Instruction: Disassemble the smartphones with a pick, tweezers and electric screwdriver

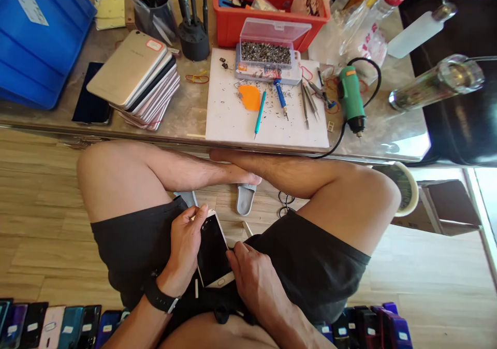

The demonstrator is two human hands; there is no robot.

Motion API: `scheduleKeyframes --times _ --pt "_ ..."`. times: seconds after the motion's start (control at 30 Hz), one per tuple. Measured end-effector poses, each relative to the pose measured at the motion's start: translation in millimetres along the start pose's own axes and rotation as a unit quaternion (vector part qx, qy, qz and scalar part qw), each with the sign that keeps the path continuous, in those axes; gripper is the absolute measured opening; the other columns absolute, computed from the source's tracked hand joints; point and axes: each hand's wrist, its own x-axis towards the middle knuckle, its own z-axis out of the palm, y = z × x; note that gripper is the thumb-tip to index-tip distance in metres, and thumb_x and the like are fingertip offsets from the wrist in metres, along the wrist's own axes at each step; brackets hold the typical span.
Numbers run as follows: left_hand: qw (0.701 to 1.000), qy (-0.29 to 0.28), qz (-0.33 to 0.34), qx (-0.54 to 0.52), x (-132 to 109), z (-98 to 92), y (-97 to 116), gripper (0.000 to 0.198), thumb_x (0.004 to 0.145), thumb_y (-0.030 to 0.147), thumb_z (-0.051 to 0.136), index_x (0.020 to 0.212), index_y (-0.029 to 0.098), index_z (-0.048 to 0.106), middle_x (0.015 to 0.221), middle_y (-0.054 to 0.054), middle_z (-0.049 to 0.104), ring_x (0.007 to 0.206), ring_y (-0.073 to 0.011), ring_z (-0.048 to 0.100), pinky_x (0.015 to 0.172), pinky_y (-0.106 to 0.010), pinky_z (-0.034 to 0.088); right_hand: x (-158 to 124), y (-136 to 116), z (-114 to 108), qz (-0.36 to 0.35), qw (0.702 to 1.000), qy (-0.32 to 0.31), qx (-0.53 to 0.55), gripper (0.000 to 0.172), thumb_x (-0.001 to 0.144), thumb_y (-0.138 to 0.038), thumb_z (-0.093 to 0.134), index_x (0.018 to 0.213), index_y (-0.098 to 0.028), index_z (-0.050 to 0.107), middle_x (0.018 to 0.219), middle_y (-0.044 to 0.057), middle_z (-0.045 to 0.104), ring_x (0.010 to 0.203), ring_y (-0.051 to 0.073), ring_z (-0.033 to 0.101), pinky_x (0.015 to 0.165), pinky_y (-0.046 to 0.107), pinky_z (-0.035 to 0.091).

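Note:
A white-framed smartphone [215,250] with a dark screen lies tilted over my lap. My left hand [185,245], with a black watch on its wrist, grips the phone along its left side, thumb at the top edge. Curled fingers of my right hand [252,271] press against the phone's lower right edge; what they pinch, if anything, is hidden. Just above that hand shows a pale thin piece [247,229], and I cannot tell whether it is held. A small white strip [196,288] rests on the black shorts beside the phone.
On the bench [186,111] ahead lie a phone stack [132,74], a white mat [233,126] with a teal pen-like tool [260,115], blue screwdriver [280,98] and tweezers [309,101], a screw box [266,54], a green electric screwdriver [351,98] and a red bin [267,25]. Several phones [70,325] line up behind.

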Motion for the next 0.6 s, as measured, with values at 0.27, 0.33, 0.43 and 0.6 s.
scheduleKeyframes --times 0.27,0.33,0.43,0.6 --pt "0.992 -0.008 -0.032 -0.121 9 5.8 24 0.037 0.071 0.049 0.086 0.077 0.02 0.064 0.072 0.005 0.058 0.067 -0.0117 0.052 0.066 -0.022 0.044 13 4 -5 0.065 0.982 0.078 0.162 0.039 0.106 -0.037 0.045 0.07 -0.026 0.032 0.057 -0.003 0.052 0.051 0.014 0.048 0.054 0.028 0.029" --pt "0.98 -0.061 -0.08 -0.172 8 8.7 36 0.038 0.072 0.048 0.085 0.095 0.022 0.07 0.08 0.002 0.068 0.071 -0.0157 0.063 0.07 -0.027 0.051 24 2 -11 0.085 0.969 0.072 0.22 0.038 0.106 -0.039 0.044 0.071 -0.026 0.035 0.056 -0.003 0.056 0.052 0.015 0.055 0.055 0.026 0.033" --pt "0.939 -0.148 -0.197 -0.239 4 14.6 47 0.045 0.075 0.051 0.082 0.103 0.016 0.075 0.08 -0.006 0.074 0.072 -0.0234 0.072 0.068 -0.034 0.058 36 1 -20 0.109 0.953 0.044 0.278 0.035 0.106 -0.041 0.043 0.075 -0.026 0.042 0.056 -0.002 0.062 0.052 0.017 0.065 0.055 0.025 0.04" --pt "0.94 -0.138 -0.186 -0.252 5 22.5 46 0.052 0.075 0.053 0.083 0.107 0.012 0.076 0.082 -0.011 0.079 0.074 -0.0279 0.076 0.065 -0.036 0.061 38 5 -26 0.108 0.962 0.019 0.251 0.033 0.106 -0.039 0.042 0.076 -0.026 0.042 0.054 -0.002 0.066 0.054 0.018 0.068 0.06 0.026 0.044"
